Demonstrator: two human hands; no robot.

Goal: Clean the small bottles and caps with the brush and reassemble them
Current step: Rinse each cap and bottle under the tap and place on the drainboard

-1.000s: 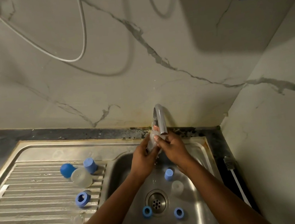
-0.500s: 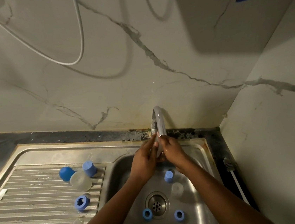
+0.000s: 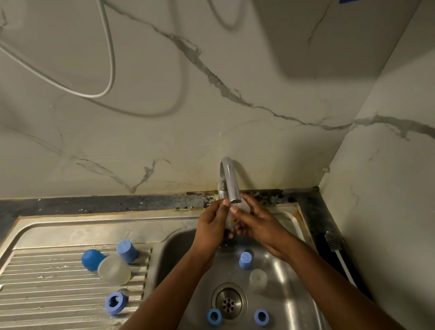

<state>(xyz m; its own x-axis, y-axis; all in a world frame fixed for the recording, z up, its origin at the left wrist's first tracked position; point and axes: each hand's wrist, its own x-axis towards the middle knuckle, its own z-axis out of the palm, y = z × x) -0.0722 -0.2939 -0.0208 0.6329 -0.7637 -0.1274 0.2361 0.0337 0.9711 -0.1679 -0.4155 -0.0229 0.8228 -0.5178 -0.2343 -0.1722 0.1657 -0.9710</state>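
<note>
Bottle (image 3: pixel 243 207) between left grip (image 3: pixel 212 227), right grip (image 3: pixel 261 227)

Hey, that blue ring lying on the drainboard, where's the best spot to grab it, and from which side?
Probably pinch the ring across its outer wall, coming down from above. It lies tilted on the ridges of the drainboard with its hole facing up, so the round sides look free, with nothing touching them.
</note>
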